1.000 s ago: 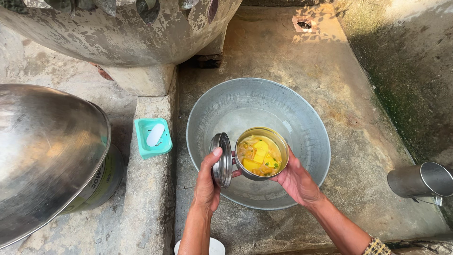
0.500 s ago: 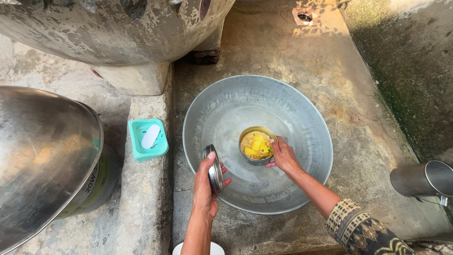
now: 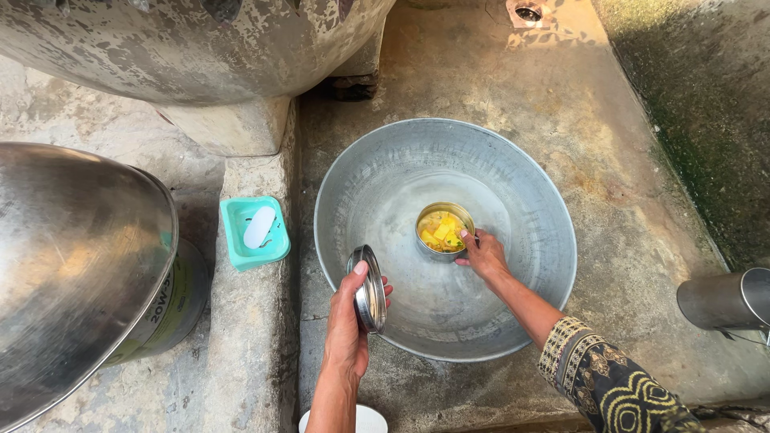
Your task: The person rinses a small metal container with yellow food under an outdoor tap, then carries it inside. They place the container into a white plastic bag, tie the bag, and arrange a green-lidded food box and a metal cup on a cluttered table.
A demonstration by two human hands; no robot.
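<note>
A: Where do we find the tin [image 3: 444, 230]?

B: On the floor of the basin [image 3: 513, 192], holding yellow food; our right hand [image 3: 484, 255] touches its side, fingers curled against it.

A: And the lid [image 3: 369, 290]?

B: On edge over the basin's near rim, our left hand [image 3: 350, 321] with fingers clamped on it. A soap dish [image 3: 255, 231] lies left of the basin.

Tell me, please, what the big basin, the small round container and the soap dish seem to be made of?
Basin: likely galvanised or aluminium sheet, dull grey with a matte sheen. Small container: probably stainless steel, bright and reflective, like the lid in the left hand. Soap dish: plastic, by its even turquoise colour and moulded rim.
</note>
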